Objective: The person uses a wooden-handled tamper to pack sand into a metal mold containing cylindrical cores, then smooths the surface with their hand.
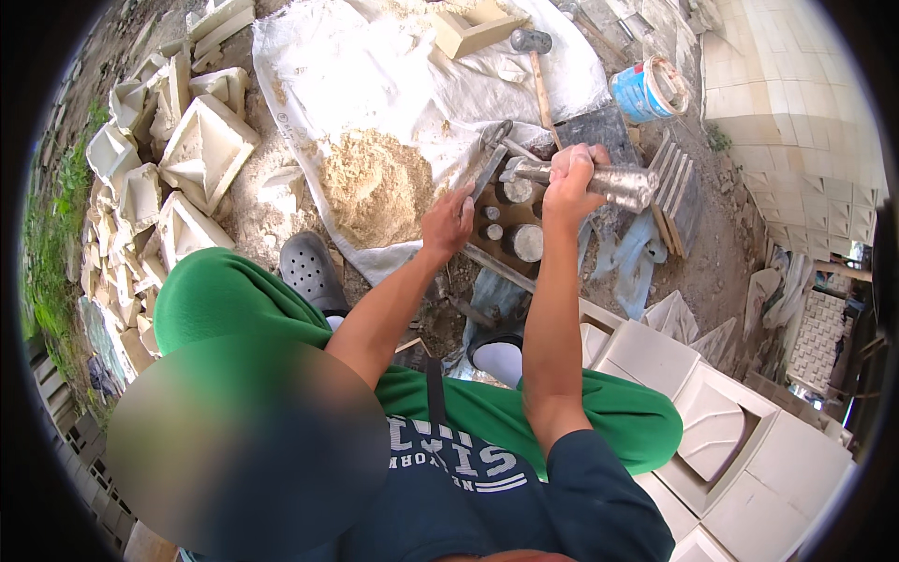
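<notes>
My right hand [569, 187] is closed around the middle of a metal rammer [629, 186], a bar with a thick round pale-crusted head on its right and a narrower end on its left. It is held above a box-like mould [502, 273], which has dark edges. Inside the mould, several pale round pegs [527, 244] stand in a brown surface. My left hand [448, 221] lies at the mould's left edge with its fingers stretched out, holding nothing. Just left of it is a heap of sandy powder [375, 187] on a white sheet [323, 70].
A mallet [533, 43] lies on the sheet beyond the mould, near a pale angular block [476, 28]. A blue bucket [646, 91] and stacked boards [676, 192] are to the right. Cast pieces [208, 150] pile up at left; pale square blocks [646, 361] sit at lower right.
</notes>
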